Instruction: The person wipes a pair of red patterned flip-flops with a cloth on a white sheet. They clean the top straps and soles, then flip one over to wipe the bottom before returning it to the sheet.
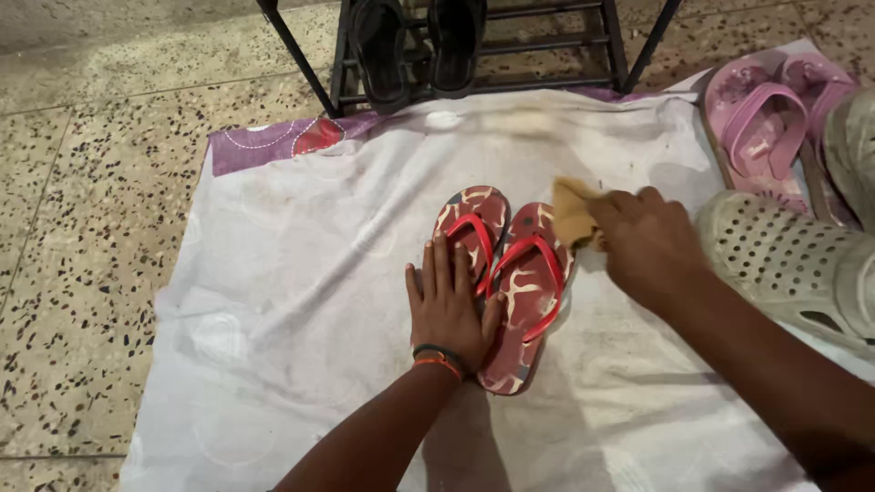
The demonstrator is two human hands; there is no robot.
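Flip-flops [506, 273], red with pale markings, lay side by side on a white cloth [273, 292]. Left hand [447, 305] pressed flat, fingers spread, on the left one; right hand [647, 241] clutched a tan rag [570, 214] against the other's toe end.

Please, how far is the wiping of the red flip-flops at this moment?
In hand: the left hand presses flat on the left red flip-flop, and the right hand holds a tan cloth against the top edge of the right flip-flop. What is already clean cannot be told. The perforated clog and pink sandals lie untouched beside.
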